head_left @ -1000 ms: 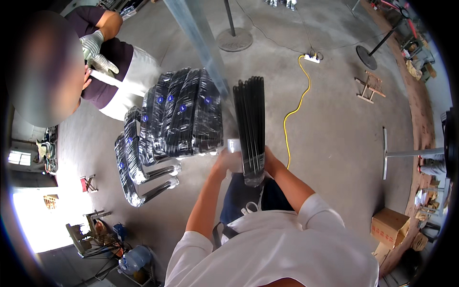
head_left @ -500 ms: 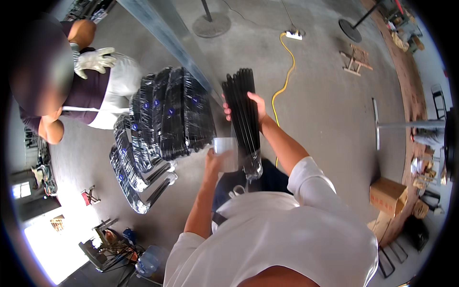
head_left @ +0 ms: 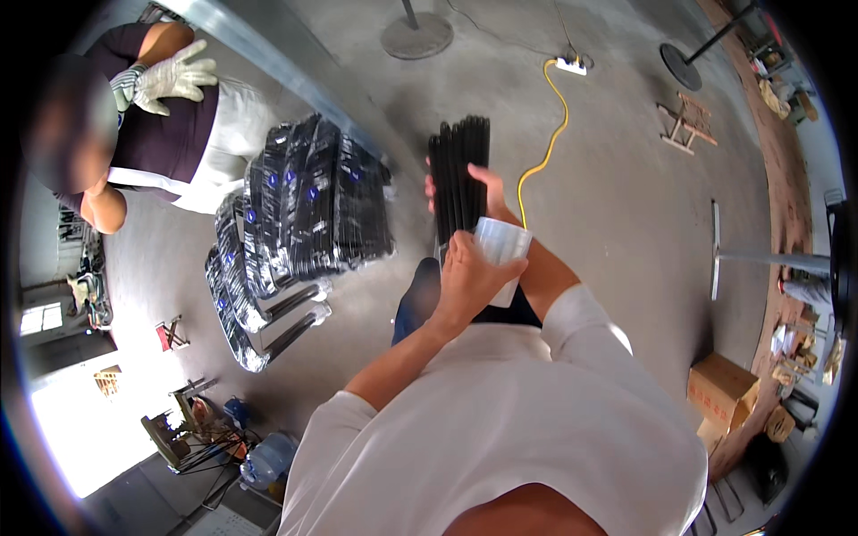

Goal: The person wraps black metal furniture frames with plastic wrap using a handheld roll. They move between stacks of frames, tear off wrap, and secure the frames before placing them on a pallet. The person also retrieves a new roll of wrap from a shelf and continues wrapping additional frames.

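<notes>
A bundle of slim black metal tubes (head_left: 459,147) stands out in front of me, and my right hand (head_left: 491,191) is closed around it, thumb on the right side and fingertips showing at its left edge. Wrapped round a roll of clear stretch film (head_left: 502,238), my left hand (head_left: 472,275) crosses over the lower part of the bundle. Hand and roll hide the tubes' near ends. To the left, several black tube bundles in shiny film (head_left: 308,201) lie packed side by side, two of them showing bent tube ends.
A grey metal post (head_left: 277,62) slants past the wrapped bundles. Beyond them, a co-worker's gloved hand (head_left: 174,80) is raised. A yellow cable (head_left: 556,134) runs over the floor to a white power strip (head_left: 570,66). At right are a wooden stool (head_left: 688,123) and a cardboard box (head_left: 722,389).
My left hand has carried the film roll from the bundle's left side across its front to the right. The right hand keeps hold of the tubes. The co-worker's gloved hand has risen slightly.
</notes>
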### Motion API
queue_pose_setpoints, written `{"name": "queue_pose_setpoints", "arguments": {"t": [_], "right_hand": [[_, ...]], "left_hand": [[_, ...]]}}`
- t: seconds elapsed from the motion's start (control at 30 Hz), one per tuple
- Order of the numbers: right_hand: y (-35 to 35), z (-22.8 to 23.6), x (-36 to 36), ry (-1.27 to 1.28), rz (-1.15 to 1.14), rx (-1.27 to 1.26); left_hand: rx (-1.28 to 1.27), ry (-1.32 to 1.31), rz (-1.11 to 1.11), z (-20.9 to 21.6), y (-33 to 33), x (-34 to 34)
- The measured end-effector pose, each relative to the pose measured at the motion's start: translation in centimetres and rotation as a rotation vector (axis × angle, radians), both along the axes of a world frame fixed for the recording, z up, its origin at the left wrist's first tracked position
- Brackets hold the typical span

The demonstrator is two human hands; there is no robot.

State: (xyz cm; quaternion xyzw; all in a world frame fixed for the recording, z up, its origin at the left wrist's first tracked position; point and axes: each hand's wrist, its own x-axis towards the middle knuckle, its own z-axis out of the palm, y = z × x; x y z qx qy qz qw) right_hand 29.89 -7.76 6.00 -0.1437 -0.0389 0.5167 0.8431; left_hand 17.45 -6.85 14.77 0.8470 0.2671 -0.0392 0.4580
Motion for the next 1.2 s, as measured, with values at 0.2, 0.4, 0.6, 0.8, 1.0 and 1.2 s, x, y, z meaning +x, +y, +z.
{"name": "queue_pose_setpoints", "arguments": {"t": [0.2,0.4,0.6,0.8,1.0,1.2], "right_hand": [[-2.3,-0.5,-0.4,-0.127,0.122,-0.398],[-9.4,5.6,-5.5,-0.062,-0.202,-0.604],[-10.0,5.5,-2.5,0.024,-0.224,-0.764],[-10.3,-8.1,-0.4,0.001,-0.068,-0.775],[-1.1,-9.0,0.6,-0.524,0.001,-0.397],[0.8,-5.5,1.8,-0.240,0.200,-0.076]], "left_hand": [[0.085,0.045,0.015,-1.1,1.2,1.1],[0.016,0.082,-0.043,-1.1,1.5,2.5],[-0.256,0.146,-0.545,-3.8,8.6,5.9],[-0.273,-0.076,0.024,-17.7,11.3,4.9],[-1.119,0.071,-0.019,-14.2,12.0,4.3],[-0.937,0.019,0.014,-9.7,13.5,2.6]]}}
